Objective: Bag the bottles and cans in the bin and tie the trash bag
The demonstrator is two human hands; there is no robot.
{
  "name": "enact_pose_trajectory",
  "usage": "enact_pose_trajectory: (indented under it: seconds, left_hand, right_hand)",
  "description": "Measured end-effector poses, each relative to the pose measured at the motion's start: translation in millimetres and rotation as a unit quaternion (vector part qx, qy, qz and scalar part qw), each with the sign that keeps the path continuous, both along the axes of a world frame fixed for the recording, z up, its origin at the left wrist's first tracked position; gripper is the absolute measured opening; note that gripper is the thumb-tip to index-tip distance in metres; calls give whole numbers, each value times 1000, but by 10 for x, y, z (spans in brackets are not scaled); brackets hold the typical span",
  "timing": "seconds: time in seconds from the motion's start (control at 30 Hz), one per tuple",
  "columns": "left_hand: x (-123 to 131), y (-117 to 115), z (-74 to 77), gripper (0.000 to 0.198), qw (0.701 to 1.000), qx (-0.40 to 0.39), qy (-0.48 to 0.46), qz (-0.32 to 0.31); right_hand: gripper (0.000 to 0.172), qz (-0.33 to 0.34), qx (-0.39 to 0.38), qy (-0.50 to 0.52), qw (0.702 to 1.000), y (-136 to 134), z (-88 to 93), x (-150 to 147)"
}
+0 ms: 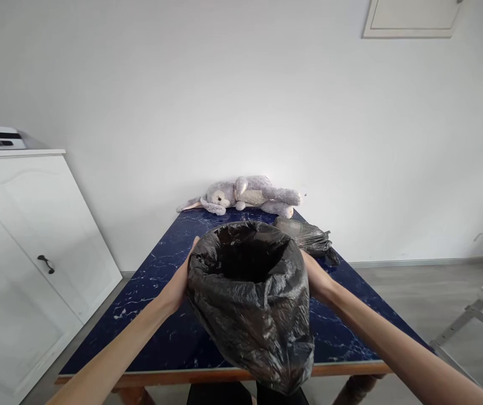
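A black garbage bag with a wide round mouth takes up the front middle of the table. Its top edge is folded outward, and the inside is dark. Whatever gives it that round shape is covered by the plastic. My left hand grips it from the left side, fingers partly hidden behind the bag. On the opposite side my right hand holds it, the fingers mostly out of sight behind the plastic. The bag's loose lower end hangs past the table's front edge.
A dark blue marbled table with a wooden edge lies below. At its far end a grey plush bunny lies on its side, near a bundle of black bags. A white cabinet stands left, a metal-framed stand right.
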State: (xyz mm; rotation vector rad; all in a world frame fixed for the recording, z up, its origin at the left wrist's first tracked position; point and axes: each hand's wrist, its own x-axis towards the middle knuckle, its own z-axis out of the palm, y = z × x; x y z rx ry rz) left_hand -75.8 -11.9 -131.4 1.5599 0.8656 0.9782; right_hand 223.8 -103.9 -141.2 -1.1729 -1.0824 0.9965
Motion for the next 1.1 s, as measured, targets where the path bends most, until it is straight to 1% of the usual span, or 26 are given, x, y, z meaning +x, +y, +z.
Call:
enact_pose_trajectory:
  seconds: [0.03, 0.1, 0.13, 0.17, 0.2, 0.27, 0.33, 0.4, 0.43, 0.47, 0.53, 0.63, 0.73, 0.83, 0.93, 1.03, 1.1]
  left_hand:
    - [-25, -62, 32, 89, 1000, -16, -4, 3]
    - [-60, -209, 125, 87, 999, -25, -25, -10]
    - [-74, -279, 162, 88, 999, -7, -38, -30]
    - [-87, -336, 178, 91, 998, 19, -46, -49]
    - [-102, -376, 166, 97, 996, 43, -49, -63]
    - [-134, -393, 58, 110, 994, 78, -30, -67]
    - [-168, -337, -123, 117, 995, 80, 32, -54]
    - [-200, -250, -297, 118, 991, 67, 103, -46]
    - [-214, -209, -360, 118, 988, 62, 131, -52]
    - [-226, -176, -403, 120, 984, 59, 154, -65]
    - [-255, -143, -435, 122, 975, 55, 193, -99]
    - [-328, -161, -444, 122, 955, 52, 259, -137]
    - [-459, -210, -550, 111, 944, 61, 286, -156]
    - [-610, -242, -743, 90, 942, 68, 300, -132]
    - [-717, -254, -886, 74, 942, 93, 308, -95]
    - [-753, -268, -922, 59, 935, 124, 326, -62]
    - [-748, -283, -921, 53, 929, 134, 342, -48]
  right_hand:
    - [63, -16, 14, 3, 1000, -47, 49, 29]
    - [57, -64, 75, -25, 995, -178, 197, 70]
    - [52, -89, 119, -66, 987, -260, 281, 77]
    - [47, -104, 169, -128, 972, -351, 361, 72]
    - [42, -99, 214, -202, 951, -444, 433, 55]
    - [36, -42, 289, -339, 894, -617, 533, -9]
    - [36, 26, 341, -430, 836, -737, 571, -92]
    - [35, 57, 370, -477, 795, -790, 566, -166]
    - [32, 59, 378, -489, 784, -794, 556, -191]
    - [28, 56, 384, -495, 777, -789, 546, -207]
    - [21, 45, 392, -498, 772, -769, 532, -214]
    - [21, 31, 393, -499, 771, -768, 529, -199]
    - [20, 29, 382, -503, 775, -836, 544, -215]
    - [16, 33, 372, -502, 780, -944, 567, -264]
    - [15, 9, 364, -507, 781, -1039, 594, -284]
    - [12, -24, 350, -530, 772, -1101, 621, -233]
    - [10, -55, 343, -563, 750, -1127, 623, -156]
